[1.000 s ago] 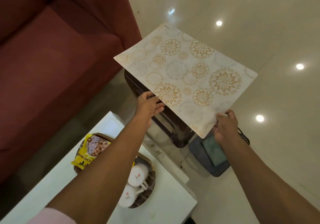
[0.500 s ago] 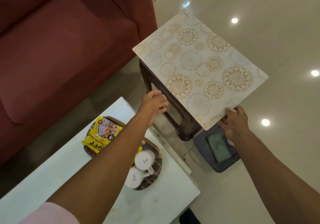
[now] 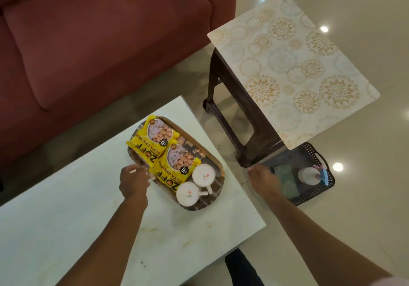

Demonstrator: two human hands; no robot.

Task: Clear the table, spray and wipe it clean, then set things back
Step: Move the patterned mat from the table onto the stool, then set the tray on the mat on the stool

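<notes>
- Tray [image 3: 218,166] sits at the tabletop [image 3: 88,215] corner.
- Your left hand [image 3: 132,180] reaches to its near rim, grip loosely curled, empty.
- Your right hand [image 3: 262,179] hovers off the tabletop edge, blurred; grip unclear.

Yellow snack packets [image 3: 152,141] – "ZOFF", "SOYA CHUNKS", "10".

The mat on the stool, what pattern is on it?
The mat is whitish with round gold and pale blue flower shapes, seen in the head view.
</notes>
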